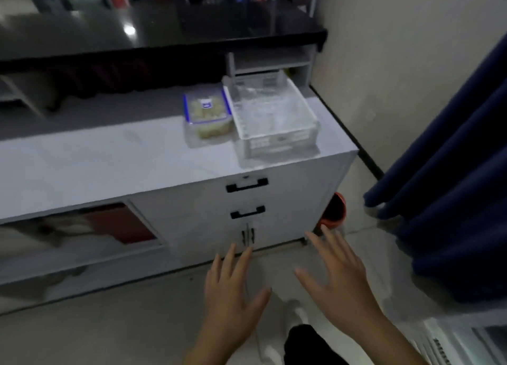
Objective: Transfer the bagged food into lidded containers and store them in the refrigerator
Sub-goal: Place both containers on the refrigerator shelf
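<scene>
No writing can be read. A blue-and-white label (206, 104) sits on the lidded container (207, 117), just left of the white basket (274, 139). Its print is too blurred to make out.

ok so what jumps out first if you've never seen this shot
The left hand and right hand spread open low in the foreground, holding nothing. Behind them on the white cabinet top sits a blue-clipped lidded container of pale food, beside a white slatted basket. A dark blue curtain hangs at right.
</scene>
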`<state>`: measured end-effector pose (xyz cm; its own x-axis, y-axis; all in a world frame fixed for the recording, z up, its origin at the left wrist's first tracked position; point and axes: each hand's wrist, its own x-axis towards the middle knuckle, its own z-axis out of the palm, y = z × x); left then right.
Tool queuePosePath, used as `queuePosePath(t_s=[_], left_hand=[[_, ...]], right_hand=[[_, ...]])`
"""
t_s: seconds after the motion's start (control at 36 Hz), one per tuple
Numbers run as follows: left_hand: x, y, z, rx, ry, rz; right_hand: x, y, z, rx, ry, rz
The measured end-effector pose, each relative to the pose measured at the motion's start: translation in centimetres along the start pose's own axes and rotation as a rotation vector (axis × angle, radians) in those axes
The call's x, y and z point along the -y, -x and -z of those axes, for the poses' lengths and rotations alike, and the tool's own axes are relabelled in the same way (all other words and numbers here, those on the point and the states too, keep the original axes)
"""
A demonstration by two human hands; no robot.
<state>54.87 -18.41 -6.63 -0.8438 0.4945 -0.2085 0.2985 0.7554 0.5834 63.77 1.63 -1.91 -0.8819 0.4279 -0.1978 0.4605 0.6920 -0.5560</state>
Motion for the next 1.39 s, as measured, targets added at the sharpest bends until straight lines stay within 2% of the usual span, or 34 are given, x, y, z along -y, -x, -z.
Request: queuePosePath(t_s=[0.17, 0.28, 0.39, 0.53, 0.61, 0.69, 0.78, 0.86, 1.17, 1.39], left_hand=[[5.1, -4.4, 3.5, -0.083, 0.067, 0.174], [8.0, -9.1, 7.4, -0.158, 0.072, 0.220], [9.6, -15.1, 11.8, -0.234, 0.052, 0.197], [10.8, -22.4, 16.3, -0.171, 0.063, 0.261], [11.4, -26.3, 18.2, -0.146, 0.184, 0.281], [11.6, -29.5, 19.5, -0.154, 0.458, 0.342], [11.4, -32.2, 20.4, -0.199, 0.645, 0.373], [11.4, -35.1, 21.5, -0.181, 0.713, 0.377], [11.4, -46.9, 24.0, 0.066, 1.054, 0.383], [15.1, -45.4, 25.6, 0.153, 0.946, 0.314]], right_hand=[[6.4, -8.5, -1.7, 0.084, 0.039, 0.121], [10.4, -15.6, -2.0, 0.094, 0.072, 0.246], [14.3, -23.1, -1.8, 0.113, 0.000, 0.389], [18.6, -33.3, -1.7, 0.099, 0.113, 0.458], [20.4, -39.7, -2.4, 0.138, 0.222, 0.422], [21.8, -45.2, -3.4, 0.240, 0.263, 0.367], [22.4, -48.6, -4.6, 0.224, 0.294, 0.338], [22.1, -49.5, -6.0, 0.217, 0.323, 0.293], [22.6, -47.2, -8.8, 0.141, 0.320, 0.204], [26.1, -42.4, -12.3, 0.103, 0.354, 0.140]])
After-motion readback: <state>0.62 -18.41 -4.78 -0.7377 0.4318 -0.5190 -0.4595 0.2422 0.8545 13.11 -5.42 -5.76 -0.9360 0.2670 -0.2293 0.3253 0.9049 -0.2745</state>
